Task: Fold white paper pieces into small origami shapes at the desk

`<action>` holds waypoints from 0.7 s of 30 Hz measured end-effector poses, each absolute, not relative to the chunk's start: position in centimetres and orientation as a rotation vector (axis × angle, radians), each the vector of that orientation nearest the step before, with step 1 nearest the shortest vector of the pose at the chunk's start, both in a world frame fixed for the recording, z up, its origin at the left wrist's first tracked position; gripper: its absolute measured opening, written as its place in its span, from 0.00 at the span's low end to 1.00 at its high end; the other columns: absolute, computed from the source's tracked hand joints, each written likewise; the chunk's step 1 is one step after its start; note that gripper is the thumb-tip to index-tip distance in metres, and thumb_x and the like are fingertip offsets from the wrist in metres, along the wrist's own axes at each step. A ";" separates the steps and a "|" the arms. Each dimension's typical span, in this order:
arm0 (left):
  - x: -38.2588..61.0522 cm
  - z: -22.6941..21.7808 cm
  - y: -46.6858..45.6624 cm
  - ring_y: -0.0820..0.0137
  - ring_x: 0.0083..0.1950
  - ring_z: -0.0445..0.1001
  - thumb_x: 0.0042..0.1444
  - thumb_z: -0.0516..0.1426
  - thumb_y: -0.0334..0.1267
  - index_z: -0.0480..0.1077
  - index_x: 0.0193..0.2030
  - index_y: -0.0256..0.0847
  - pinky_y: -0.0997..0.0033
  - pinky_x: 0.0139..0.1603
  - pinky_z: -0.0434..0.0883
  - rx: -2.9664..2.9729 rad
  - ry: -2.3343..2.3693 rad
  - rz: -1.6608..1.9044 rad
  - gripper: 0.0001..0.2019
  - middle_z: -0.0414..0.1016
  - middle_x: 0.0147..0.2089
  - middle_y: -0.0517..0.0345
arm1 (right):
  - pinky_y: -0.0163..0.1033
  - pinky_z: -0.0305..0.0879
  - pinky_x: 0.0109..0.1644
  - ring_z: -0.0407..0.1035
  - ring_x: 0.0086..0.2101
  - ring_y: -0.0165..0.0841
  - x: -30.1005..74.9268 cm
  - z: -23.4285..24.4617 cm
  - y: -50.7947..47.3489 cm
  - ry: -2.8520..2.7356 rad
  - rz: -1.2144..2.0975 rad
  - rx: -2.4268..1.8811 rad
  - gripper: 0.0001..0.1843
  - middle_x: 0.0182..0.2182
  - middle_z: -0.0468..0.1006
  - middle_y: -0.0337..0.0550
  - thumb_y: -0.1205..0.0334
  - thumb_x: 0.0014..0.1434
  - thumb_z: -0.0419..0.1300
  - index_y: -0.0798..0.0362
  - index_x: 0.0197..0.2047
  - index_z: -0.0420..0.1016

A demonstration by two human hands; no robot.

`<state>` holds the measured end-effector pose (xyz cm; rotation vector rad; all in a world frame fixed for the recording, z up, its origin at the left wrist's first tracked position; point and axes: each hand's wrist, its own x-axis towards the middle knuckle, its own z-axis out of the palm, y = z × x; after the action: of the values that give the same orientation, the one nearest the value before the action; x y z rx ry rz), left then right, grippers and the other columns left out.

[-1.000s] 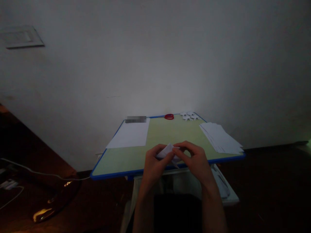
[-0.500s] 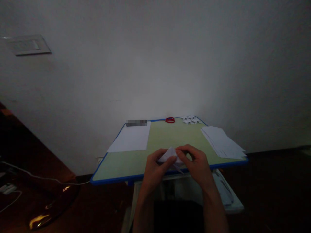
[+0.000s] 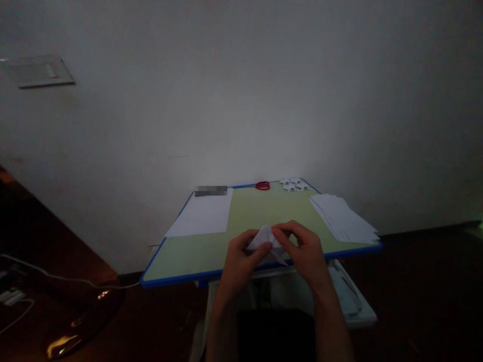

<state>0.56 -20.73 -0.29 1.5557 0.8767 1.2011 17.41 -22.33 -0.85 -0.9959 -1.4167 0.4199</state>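
Observation:
Between my two hands, over the near edge of the green table [image 3: 196, 256], is a small piece of folded white paper [image 3: 265, 235] with a pointed top. My left hand [image 3: 241, 256] is closed on its left side, the thumb lying across the front. With thumb and fingertips, my right hand [image 3: 304, 249] pinches the paper's upper right part. A narrow flap of the paper sticks out below, toward the right. My fingers hide parts of the folds.
Red-handled scissors [image 3: 262, 186] lie at the table's back edge, beside several small folded white paper shapes [image 3: 294, 185]. White sheets [image 3: 343, 218] are stacked at right. Another white sheet [image 3: 202, 216] lies at left, under a blurred dark object [image 3: 211, 191]. A wall stands behind.
Both hands keep hold of the folded paper and have barely moved. The lower flap now shows a little wider and points further right. The view has shifted slightly.

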 end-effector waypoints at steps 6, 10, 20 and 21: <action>0.8 -0.2 -20.7 0.68 0.33 0.77 0.50 0.69 0.39 0.81 0.40 0.36 0.74 0.34 0.72 1.490 0.871 1.239 0.12 0.82 0.34 0.55 | 0.40 0.68 0.41 0.75 0.35 0.35 17.1 -0.7 -22.4 -1.402 0.468 -1.029 0.07 0.33 0.83 0.41 0.57 0.64 0.65 0.49 0.38 0.83; 0.7 -0.2 -20.7 0.66 0.35 0.78 0.51 0.68 0.39 0.81 0.43 0.37 0.73 0.35 0.73 1.506 0.883 1.285 0.13 0.84 0.36 0.54 | 0.40 0.70 0.42 0.75 0.36 0.36 16.9 -0.7 -22.4 -1.398 0.490 -1.019 0.08 0.35 0.83 0.42 0.58 0.63 0.66 0.49 0.42 0.84; 0.4 0.0 -21.2 0.65 0.36 0.79 0.53 0.68 0.40 0.79 0.46 0.37 0.72 0.36 0.74 1.534 0.877 1.245 0.15 0.84 0.38 0.53 | 0.37 0.69 0.38 0.72 0.29 0.32 17.0 -0.5 -22.8 -1.428 0.435 -1.044 0.11 0.27 0.78 0.37 0.61 0.60 0.64 0.48 0.45 0.85; 0.4 0.0 -21.3 0.66 0.36 0.79 0.53 0.68 0.39 0.80 0.45 0.38 0.72 0.36 0.74 1.543 0.874 1.241 0.14 0.84 0.38 0.54 | 0.36 0.68 0.36 0.71 0.28 0.32 17.0 -0.5 -22.8 -1.415 0.427 -1.049 0.12 0.26 0.77 0.36 0.61 0.61 0.63 0.49 0.45 0.85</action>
<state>0.44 -21.31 0.05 1.5429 0.8742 1.2406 16.96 -22.82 -0.51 -1.0495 -1.4149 0.4265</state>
